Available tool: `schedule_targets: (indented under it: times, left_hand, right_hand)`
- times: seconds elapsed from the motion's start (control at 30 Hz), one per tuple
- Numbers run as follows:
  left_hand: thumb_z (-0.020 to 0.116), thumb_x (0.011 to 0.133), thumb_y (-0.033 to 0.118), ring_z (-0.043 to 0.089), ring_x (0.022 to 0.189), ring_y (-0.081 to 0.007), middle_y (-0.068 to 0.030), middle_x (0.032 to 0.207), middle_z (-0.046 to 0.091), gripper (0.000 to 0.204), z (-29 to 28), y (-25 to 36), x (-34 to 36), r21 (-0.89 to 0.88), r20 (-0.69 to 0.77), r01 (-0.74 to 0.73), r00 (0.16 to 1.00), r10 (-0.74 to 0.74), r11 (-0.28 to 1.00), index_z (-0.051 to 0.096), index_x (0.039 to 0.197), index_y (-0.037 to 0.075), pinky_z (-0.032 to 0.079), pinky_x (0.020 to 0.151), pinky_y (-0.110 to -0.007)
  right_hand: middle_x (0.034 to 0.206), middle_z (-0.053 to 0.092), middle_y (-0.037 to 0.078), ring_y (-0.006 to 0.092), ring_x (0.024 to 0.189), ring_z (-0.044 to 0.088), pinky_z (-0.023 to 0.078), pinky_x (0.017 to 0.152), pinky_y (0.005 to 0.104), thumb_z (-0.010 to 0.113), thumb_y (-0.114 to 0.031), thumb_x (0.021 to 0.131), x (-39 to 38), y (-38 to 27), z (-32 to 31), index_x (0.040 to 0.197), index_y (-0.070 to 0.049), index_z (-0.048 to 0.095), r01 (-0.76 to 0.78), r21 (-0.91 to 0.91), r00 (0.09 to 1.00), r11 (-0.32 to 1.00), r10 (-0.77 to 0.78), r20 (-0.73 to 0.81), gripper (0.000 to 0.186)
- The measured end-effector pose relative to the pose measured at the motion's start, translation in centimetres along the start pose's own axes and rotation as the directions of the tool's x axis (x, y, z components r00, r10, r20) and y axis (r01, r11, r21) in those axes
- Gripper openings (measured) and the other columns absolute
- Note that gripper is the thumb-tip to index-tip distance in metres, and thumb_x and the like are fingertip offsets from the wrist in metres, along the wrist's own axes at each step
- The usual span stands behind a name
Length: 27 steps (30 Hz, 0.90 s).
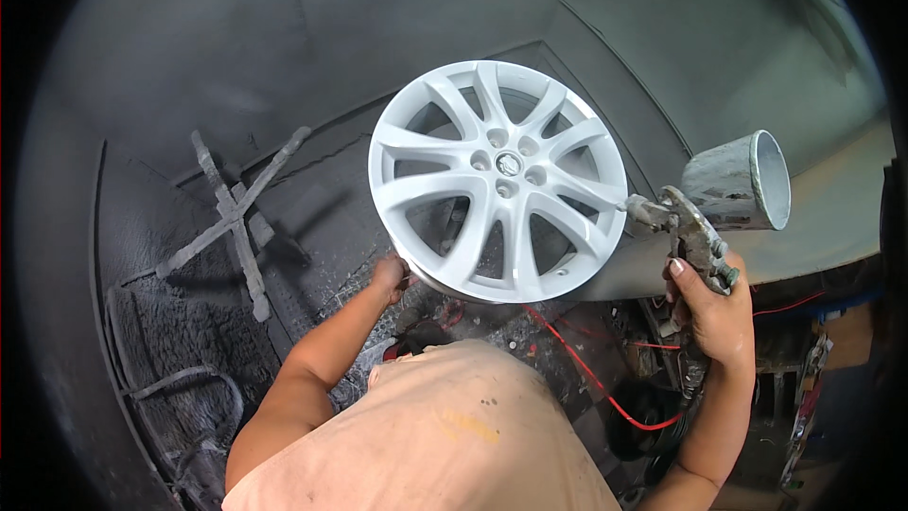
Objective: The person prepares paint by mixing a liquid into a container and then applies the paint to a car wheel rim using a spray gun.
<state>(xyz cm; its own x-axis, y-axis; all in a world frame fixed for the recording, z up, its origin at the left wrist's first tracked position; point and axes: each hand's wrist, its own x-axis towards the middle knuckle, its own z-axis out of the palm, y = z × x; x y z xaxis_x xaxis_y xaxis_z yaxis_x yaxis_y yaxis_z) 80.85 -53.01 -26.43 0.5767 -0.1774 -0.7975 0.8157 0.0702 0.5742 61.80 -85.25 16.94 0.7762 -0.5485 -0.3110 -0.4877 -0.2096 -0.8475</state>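
Note:
A white multi-spoke wheel rim (485, 237) faces up in the middle of the view, with bolt holes around its centre cap. At its lower left edge is my left hand (390, 277), fingers curled under the rim and partly hidden, so their grip cannot be made out fully. My right hand (714, 314) is wrapped round a paint-crusted spray gun (698, 237), to the right of the wheel. The gun's nozzle points left at the rim's right edge. A grey-splashed metal paint cup (728, 182) sits on top of the gun.
A paint-coated cross-shaped stand (234, 218) is at the left, near a bent metal tube (189, 377). A red hose (596, 380) loops from below the wheel toward the spray gun. Dark grey booth walls (397, 9) rise behind. Cluttered shelving (804, 388) stands at the lower right.

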Motion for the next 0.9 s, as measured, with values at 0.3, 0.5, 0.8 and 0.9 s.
schedule_targets:
  times: [0.3, 0.5, 0.8, 0.9]
  left_hand:
    - [0.043, 0.082, -0.008, 0.065, 0.095, -0.0209, -0.0071, 0.104, 0.066, 0.040, -0.6, -1.7, 0.6, -0.056, 0.076, 0.034, 0.997, -0.030, 0.998, 0.059, 0.116, 0.004, 0.055, 0.088, -0.042]
    - [0.043, 0.085, -0.006, 0.064, 0.101, -0.0219, -0.0094, 0.111, 0.065, 0.042, -0.1, -2.0, 0.5, -0.047, 0.102, 0.049, 0.994, -0.044, 0.998, 0.056, 0.124, 0.004, 0.053, 0.092, -0.043]
    - [0.044, 0.089, -0.002, 0.065, 0.098, -0.0212, -0.0071, 0.111, 0.065, 0.034, 0.0, -2.3, 1.4, -0.063, 0.116, 0.058, 0.992, -0.050, 0.996, 0.058, 0.119, 0.006, 0.055, 0.087, -0.041]
    - [0.046, 0.091, 0.002, 0.064, 0.088, -0.0195, -0.0064, 0.105, 0.065, 0.028, 1.0, -1.2, 1.0, -0.017, 0.071, 0.033, 0.997, -0.031, 0.999, 0.061, 0.114, 0.006, 0.057, 0.079, -0.038]
  right_hand:
    - [0.071, 0.061, 0.000, 0.0065, 0.058, 0.053, 0.041, 0.052, 0.0231, 0.072, -0.010, 0.090, -0.2, -0.4, -0.6, 0.106, -0.001, 0.063, -0.048, -0.031, 0.988, 0.998, 0.052, 0.144, 0.020]
    - [0.069, 0.060, 0.000, 0.0055, 0.051, 0.049, 0.038, 0.046, 0.0220, 0.070, -0.011, 0.092, 0.2, -0.2, 0.6, 0.104, -0.001, 0.062, 0.028, 0.050, 0.998, 0.998, -0.031, 0.055, 0.018]
    - [0.069, 0.060, -0.001, 0.0063, 0.057, 0.052, 0.040, 0.052, 0.0228, 0.069, -0.012, 0.092, -0.3, 1.2, 0.0, 0.093, -0.001, 0.064, 0.027, 0.027, 0.997, 0.999, -0.029, 0.069, 0.013]
    - [0.073, 0.062, 0.000, 0.0066, 0.061, 0.055, 0.042, 0.054, 0.0220, 0.069, -0.010, 0.089, -1.6, 0.8, -0.3, 0.099, 0.001, 0.065, 0.000, 0.082, 0.973, 0.997, -0.019, 0.231, 0.015]
